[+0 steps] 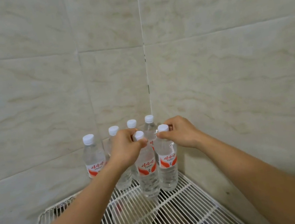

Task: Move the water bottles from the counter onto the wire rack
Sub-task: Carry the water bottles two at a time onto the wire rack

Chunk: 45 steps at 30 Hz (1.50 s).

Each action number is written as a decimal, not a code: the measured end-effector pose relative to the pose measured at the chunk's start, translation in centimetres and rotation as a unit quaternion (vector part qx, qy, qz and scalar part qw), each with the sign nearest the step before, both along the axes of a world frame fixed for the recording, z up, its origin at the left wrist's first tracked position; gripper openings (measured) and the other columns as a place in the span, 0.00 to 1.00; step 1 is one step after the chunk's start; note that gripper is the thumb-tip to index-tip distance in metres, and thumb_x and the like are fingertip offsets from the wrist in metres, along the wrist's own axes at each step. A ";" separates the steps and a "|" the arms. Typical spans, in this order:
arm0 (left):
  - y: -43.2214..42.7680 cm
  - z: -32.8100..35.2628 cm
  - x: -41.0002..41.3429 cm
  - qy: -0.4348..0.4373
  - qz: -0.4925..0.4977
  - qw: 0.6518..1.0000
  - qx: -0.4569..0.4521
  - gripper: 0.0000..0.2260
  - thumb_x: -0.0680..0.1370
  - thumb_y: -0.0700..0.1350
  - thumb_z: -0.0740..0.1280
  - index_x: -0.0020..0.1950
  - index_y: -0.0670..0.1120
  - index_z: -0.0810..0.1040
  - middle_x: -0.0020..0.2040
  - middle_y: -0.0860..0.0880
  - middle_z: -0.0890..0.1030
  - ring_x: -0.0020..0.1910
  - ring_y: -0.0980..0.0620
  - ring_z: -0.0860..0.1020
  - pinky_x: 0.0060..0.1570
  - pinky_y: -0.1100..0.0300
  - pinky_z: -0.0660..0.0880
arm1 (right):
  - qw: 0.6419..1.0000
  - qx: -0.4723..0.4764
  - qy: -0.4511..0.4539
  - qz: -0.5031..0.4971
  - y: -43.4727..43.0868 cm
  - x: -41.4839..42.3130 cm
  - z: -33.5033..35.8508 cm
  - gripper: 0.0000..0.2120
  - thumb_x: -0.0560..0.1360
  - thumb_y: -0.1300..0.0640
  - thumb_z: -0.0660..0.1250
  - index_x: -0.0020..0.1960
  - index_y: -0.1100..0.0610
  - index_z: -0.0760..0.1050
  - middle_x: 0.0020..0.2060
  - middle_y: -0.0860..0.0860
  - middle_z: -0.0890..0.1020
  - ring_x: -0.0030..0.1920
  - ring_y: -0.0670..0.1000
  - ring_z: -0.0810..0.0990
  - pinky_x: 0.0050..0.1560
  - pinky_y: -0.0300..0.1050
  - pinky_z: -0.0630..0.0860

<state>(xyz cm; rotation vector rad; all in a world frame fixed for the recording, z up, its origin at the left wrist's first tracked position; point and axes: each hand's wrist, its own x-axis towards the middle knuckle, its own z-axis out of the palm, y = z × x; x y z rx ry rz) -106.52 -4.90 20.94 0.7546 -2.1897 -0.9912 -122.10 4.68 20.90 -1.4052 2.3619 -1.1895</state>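
Several clear water bottles with white caps and red-and-white labels stand upright on a white wire rack (190, 213) in the tiled corner. My left hand (124, 149) grips the neck of the front middle bottle (147, 173), whose base rests on the rack. My right hand (181, 133) pinches the neck of the front right bottle (168, 167), just under its cap, and this bottle also stands on the wires. Behind them stand more bottles, one at the far left (94, 158) and others partly hidden by my left hand.
Glossy beige marble-look tile walls (231, 57) meet in a corner right behind the bottles. Through the rack's wires I see a pale round object (135, 216) and dark things on a lower level. The rack's front and left wires lie bare.
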 end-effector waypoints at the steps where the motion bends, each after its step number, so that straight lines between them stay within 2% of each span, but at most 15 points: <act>1: 0.0 0.0 -0.3 -0.001 0.000 1.000 0.000 0.15 0.74 0.40 0.70 0.30 0.47 0.70 0.27 0.53 0.67 0.27 0.57 0.66 0.29 0.63 0.61 | 1.000 -0.001 -0.003 0.004 -0.2 -0.3 -0.1 0.16 0.71 0.51 0.72 0.30 0.53 0.70 0.26 0.45 0.71 0.30 0.46 0.70 0.36 0.46 0.66; 6: -0.2 -0.4 -1.3 0.000 0.002 1.000 -0.004 0.07 0.74 0.40 0.71 0.40 0.36 0.78 0.31 0.49 0.71 0.30 0.54 0.68 0.32 0.62 0.65 | 1.000 0.005 -0.004 0.007 -0.8 -1.2 -0.6 0.16 0.71 0.50 0.71 0.28 0.52 0.70 0.26 0.45 0.72 0.31 0.48 0.71 0.37 0.46 0.67; 9: -0.2 -0.4 -1.8 -0.011 0.014 0.999 -0.027 0.07 0.74 0.41 0.71 0.38 0.40 0.78 0.29 0.51 0.70 0.28 0.55 0.67 0.31 0.62 0.64 | 1.000 0.014 -0.002 0.010 -1.0 -1.6 -0.4 0.17 0.71 0.50 0.71 0.28 0.52 0.69 0.26 0.45 0.71 0.31 0.48 0.71 0.36 0.47 0.67; 13: -0.1 -0.5 -2.3 -0.025 0.026 0.998 -0.053 0.06 0.74 0.43 0.71 0.41 0.41 0.80 0.31 0.49 0.75 0.32 0.52 0.71 0.34 0.59 0.68 | 0.999 0.039 0.009 0.023 -1.0 -1.8 0.0 0.15 0.71 0.49 0.71 0.30 0.53 0.71 0.27 0.47 0.73 0.33 0.50 0.73 0.37 0.47 0.68; 16: 0.1 -0.9 -2.2 -0.014 0.025 0.998 -0.056 0.05 0.74 0.44 0.71 0.39 0.45 0.78 0.28 0.53 0.71 0.29 0.55 0.68 0.32 0.61 0.65 | 0.999 0.034 0.002 0.029 -0.8 -1.9 -0.2 0.16 0.71 0.49 0.71 0.30 0.52 0.70 0.28 0.46 0.73 0.32 0.49 0.72 0.37 0.47 0.68; 19: 0.7 -1.6 -1.9 0.018 0.039 0.997 -0.069 0.03 0.75 0.45 0.70 0.46 0.46 0.80 0.31 0.55 0.72 0.32 0.59 0.70 0.33 0.64 0.65 | 0.999 0.016 0.009 0.026 -0.4 -1.7 -0.7 0.13 0.72 0.47 0.70 0.32 0.50 0.72 0.29 0.44 0.75 0.34 0.48 0.74 0.37 0.47 0.70; 22: 1.4 -2.2 -1.5 0.020 0.056 0.994 -0.086 0.09 0.77 0.48 0.67 0.56 0.48 0.79 0.41 0.58 0.78 0.40 0.61 0.74 0.37 0.69 0.67 | 0.998 0.002 0.066 0.018 0.0 -1.4 -1.1 0.12 0.72 0.45 0.69 0.35 0.50 0.74 0.34 0.47 0.78 0.38 0.50 0.76 0.38 0.48 0.73; 24: 1.6 -2.5 -1.1 0.005 0.061 0.994 -0.085 0.16 0.77 0.52 0.66 0.64 0.50 0.76 0.53 0.52 0.81 0.48 0.57 0.75 0.44 0.64 0.70 | 0.990 0.019 0.141 -0.002 0.1 -1.2 -1.1 0.11 0.73 0.42 0.66 0.44 0.50 0.77 0.45 0.52 0.78 0.50 0.53 0.74 0.48 0.51 0.74; 26: 1.9 -2.9 -0.6 -0.009 0.070 0.994 -0.084 0.20 0.78 0.53 0.64 0.69 0.50 0.72 0.61 0.47 0.80 0.55 0.52 0.77 0.51 0.60 0.71 | 0.979 0.029 0.203 -0.021 0.3 -0.6 -0.8 0.20 0.74 0.40 0.64 0.61 0.50 0.76 0.56 0.52 0.74 0.58 0.54 0.68 0.58 0.50 0.70; 29: 2.1 -3.9 1.0 -0.014 0.106 0.992 -0.071 0.24 0.79 0.54 0.62 0.73 0.48 0.66 0.66 0.45 0.76 0.62 0.49 0.76 0.59 0.55 0.74 | 0.969 -0.021 0.244 -0.023 0.4 1.3 -0.5 0.21 0.76 0.43 0.63 0.65 0.52 0.74 0.59 0.49 0.72 0.62 0.51 0.66 0.60 0.47 0.66; 31: 2.1 -4.8 2.9 -0.023 0.135 0.988 -0.073 0.24 0.79 0.55 0.60 0.73 0.49 0.65 0.67 0.45 0.74 0.63 0.49 0.75 0.62 0.51 0.73 | 0.966 -0.075 0.245 0.007 0.1 3.2 -0.8 0.17 0.76 0.47 0.65 0.61 0.55 0.76 0.57 0.50 0.74 0.61 0.52 0.67 0.59 0.47 0.65; 34: 2.1 -6.3 7.2 -0.036 0.164 0.981 -0.095 0.22 0.80 0.52 0.60 0.73 0.49 0.66 0.67 0.45 0.73 0.65 0.49 0.73 0.64 0.52 0.71 | 0.957 -0.130 0.251 0.065 -0.7 6.9 -2.3 0.17 0.73 0.47 0.63 0.54 0.57 0.79 0.50 0.51 0.77 0.56 0.51 0.67 0.56 0.51 0.68; 37: 2.6 -8.1 13.1 -0.070 0.217 0.968 -0.110 0.21 0.80 0.50 0.61 0.73 0.47 0.67 0.66 0.44 0.73 0.65 0.47 0.73 0.65 0.55 0.68 | 0.957 -0.099 0.233 0.138 -1.5 11.8 -4.9 0.14 0.75 0.50 0.64 0.57 0.55 0.78 0.52 0.48 0.75 0.57 0.48 0.67 0.59 0.46 0.67; 40: 3.5 -10.4 20.2 -0.116 0.268 0.951 -0.100 0.22 0.80 0.51 0.60 0.74 0.47 0.65 0.68 0.44 0.72 0.67 0.46 0.71 0.65 0.55 0.67 | 0.953 -0.055 0.206 0.216 -2.7 17.7 -8.2 0.16 0.75 0.52 0.67 0.59 0.58 0.76 0.55 0.53 0.76 0.61 0.53 0.69 0.62 0.48 0.65; 45: 6.2 -13.4 34.0 -0.164 0.371 0.912 -0.060 0.23 0.81 0.52 0.58 0.75 0.48 0.63 0.69 0.46 0.69 0.68 0.47 0.69 0.62 0.55 0.70 | 0.915 0.035 0.215 0.340 -3.5 31.0 -11.3 0.22 0.77 0.47 0.64 0.67 0.56 0.71 0.62 0.53 0.73 0.66 0.54 0.67 0.66 0.51 0.65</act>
